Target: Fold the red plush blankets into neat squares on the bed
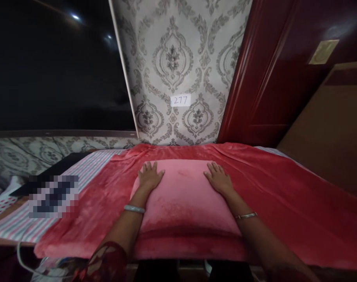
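Head view shows me my left hand and right hand lying flat and open on the far corners of the pink pillow on the red blanket; it looks soft, light, easy to grab by its edges.

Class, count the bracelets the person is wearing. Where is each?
2: a pale bangle on the left wrist, a thin metal bracelet on the right wrist. Sleeves may hide others.

Both hands, left hand and right hand, press flat on pink pillow.
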`<action>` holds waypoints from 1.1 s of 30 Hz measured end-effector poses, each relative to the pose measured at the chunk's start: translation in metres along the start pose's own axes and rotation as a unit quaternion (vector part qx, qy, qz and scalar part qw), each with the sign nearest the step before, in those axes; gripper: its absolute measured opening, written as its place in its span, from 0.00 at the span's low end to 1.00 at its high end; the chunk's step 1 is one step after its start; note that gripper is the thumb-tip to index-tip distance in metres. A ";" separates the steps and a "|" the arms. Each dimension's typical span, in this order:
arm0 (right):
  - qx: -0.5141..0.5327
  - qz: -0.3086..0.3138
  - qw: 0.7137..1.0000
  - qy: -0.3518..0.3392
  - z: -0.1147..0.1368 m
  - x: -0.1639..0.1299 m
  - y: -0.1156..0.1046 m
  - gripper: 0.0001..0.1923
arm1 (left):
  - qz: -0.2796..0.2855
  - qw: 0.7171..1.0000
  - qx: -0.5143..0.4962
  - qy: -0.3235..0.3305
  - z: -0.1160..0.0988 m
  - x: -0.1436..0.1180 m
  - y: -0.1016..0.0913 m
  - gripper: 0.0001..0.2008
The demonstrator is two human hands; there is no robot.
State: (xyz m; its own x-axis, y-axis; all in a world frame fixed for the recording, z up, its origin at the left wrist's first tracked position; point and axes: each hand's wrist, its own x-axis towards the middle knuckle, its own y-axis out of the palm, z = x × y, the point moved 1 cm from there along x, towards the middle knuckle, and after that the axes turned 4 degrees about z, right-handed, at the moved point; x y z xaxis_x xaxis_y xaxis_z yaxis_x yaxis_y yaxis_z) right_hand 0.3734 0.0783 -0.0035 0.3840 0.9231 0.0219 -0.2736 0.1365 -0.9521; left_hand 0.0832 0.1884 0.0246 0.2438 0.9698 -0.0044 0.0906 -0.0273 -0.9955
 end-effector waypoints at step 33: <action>-0.019 -0.001 0.984 -0.178 0.056 -0.124 0.019 0.30 | -0.055 0.970 0.035 0.234 -0.042 -0.136 0.034 0.32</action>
State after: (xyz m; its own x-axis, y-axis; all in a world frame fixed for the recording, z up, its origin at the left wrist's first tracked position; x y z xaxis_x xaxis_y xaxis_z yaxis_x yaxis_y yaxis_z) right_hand 0.2711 -0.0137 -0.0070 0.0502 0.9911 0.1230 -0.2374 0.1315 -0.9625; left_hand 0.0933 0.0454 -0.0045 0.6498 0.7490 0.1292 0.0786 0.1028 -0.9916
